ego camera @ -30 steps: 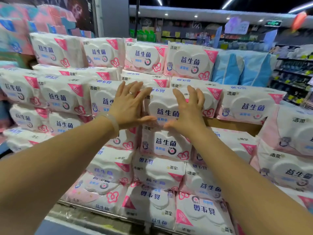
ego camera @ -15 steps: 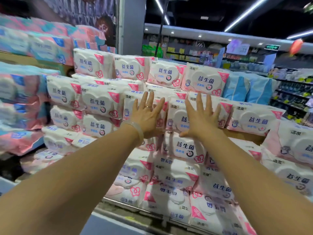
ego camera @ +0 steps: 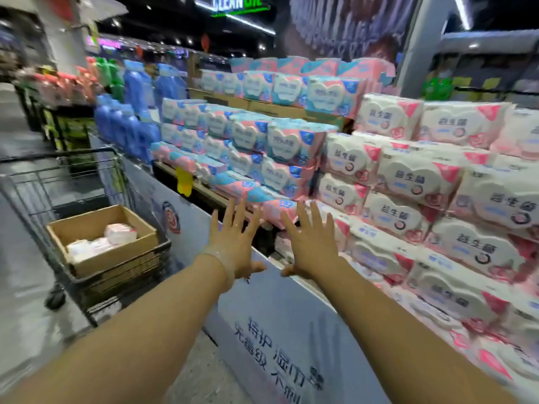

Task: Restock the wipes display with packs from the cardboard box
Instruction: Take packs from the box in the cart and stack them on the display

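Both hands are spread flat and hold nothing, left hand (ego camera: 236, 243) beside right hand (ego camera: 310, 243), before the wipes display (ego camera: 408, 182); the cardboard box (ego camera: 102, 240) sits in a cart (ego camera: 58, 182) far left, packs (ego camera: 119, 233) inside

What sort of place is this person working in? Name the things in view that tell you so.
Most likely a supermarket aisle: stacked wipes packs fill a display, a shopping cart carries a cardboard box, and detergent bottles line further shelves.
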Action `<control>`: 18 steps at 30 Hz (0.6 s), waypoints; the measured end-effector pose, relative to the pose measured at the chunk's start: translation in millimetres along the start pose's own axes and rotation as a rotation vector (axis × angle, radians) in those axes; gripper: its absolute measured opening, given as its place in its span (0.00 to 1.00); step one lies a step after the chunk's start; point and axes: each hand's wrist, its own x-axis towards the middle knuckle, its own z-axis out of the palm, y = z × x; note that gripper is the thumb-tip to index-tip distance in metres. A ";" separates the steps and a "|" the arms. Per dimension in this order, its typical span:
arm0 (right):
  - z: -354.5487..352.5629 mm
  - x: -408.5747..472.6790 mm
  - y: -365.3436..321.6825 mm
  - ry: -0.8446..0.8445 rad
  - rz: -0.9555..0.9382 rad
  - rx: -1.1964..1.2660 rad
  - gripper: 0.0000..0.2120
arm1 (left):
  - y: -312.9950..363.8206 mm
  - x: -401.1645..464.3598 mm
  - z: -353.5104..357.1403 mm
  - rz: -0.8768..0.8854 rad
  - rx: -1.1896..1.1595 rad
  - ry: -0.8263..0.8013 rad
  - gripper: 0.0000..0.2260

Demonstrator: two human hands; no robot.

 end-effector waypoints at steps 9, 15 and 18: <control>15.9 102.6 -224.9 -0.058 -0.389 0.049 0.57 | -230.3 -70.0 69.3 -0.432 -0.047 -0.139 0.50; 48.6 201.2 -331.7 -0.114 -0.500 0.100 0.57 | -343.8 -48.6 119.5 -0.598 -0.077 -0.202 0.51; 62.9 265.8 -376.7 -0.127 -0.541 0.117 0.52 | -401.2 -15.9 140.4 -0.644 -0.085 -0.218 0.50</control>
